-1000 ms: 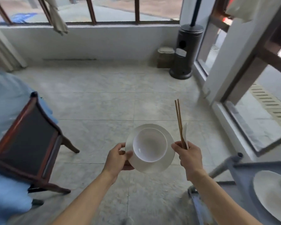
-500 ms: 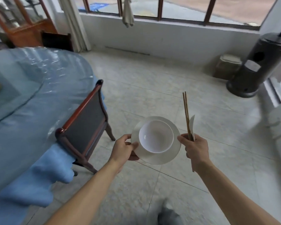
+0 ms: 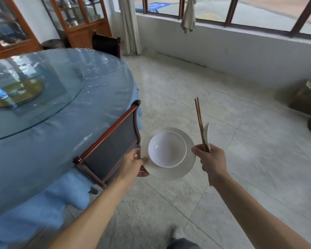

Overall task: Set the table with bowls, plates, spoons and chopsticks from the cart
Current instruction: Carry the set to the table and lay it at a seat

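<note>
The tabletop (image 3: 65, 123), round and under blue cloth, lies to the left, with 1 chair (image 3: 111, 146) between it and the plate (image 3: 171, 174). The plate, with 1 bowl (image 3: 167, 149) resting loose on it, is pinched at its rim by the left hand (image 3: 134, 165), while chopsticks (image 3: 199, 123) and spoon (image 3: 206, 135) are clamped upright in the right hand (image 3: 212, 161). A tilt of the plate could slide the bowl off, and the chair back could be struck in passing.

- The view has swung left since a second ago: the round table (image 3: 90, 97) with its glass turntable (image 3: 61, 83) now fills the 9 to 11 o'clock side.
- The cart, then at 4 o'clock, is gone from view.
- The chair (image 3: 111, 141), earlier well left of the plate (image 3: 169, 174), now has its back just beside the plate's rim.
- A wooden cabinet (image 3: 86, 24) has appeared at 11 o'clock.
</note>
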A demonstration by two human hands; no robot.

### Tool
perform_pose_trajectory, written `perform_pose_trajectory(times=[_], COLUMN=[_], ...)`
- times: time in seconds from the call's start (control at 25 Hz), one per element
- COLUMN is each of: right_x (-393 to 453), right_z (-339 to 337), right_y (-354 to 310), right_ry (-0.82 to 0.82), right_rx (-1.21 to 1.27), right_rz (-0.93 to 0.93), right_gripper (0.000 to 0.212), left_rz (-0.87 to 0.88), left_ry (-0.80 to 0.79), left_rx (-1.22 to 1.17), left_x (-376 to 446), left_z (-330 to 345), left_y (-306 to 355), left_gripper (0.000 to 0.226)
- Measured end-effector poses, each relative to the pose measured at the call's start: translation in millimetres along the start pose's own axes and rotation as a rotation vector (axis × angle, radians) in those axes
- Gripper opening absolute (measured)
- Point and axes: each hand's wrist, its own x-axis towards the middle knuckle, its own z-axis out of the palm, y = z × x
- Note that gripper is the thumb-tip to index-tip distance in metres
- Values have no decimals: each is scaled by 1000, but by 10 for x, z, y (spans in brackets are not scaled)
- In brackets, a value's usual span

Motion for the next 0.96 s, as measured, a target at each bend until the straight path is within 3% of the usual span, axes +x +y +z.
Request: perform_pose_trajectory(times=[0.4,0.96], right_x=[1178,2277], right_z=[703,2962], right_y=[-658,-1282], right_ry=[-177,-400], right_rx=[-79,-195], right_rz=[-53,-119], right_gripper=[7,8], left_rz=[-25,-77], left_ry=[180,435], left_rx=[-111,-127], left_x=[831,2275], left_z=[-111,-1555], left_y=[474,714], left_gripper=[23,18])
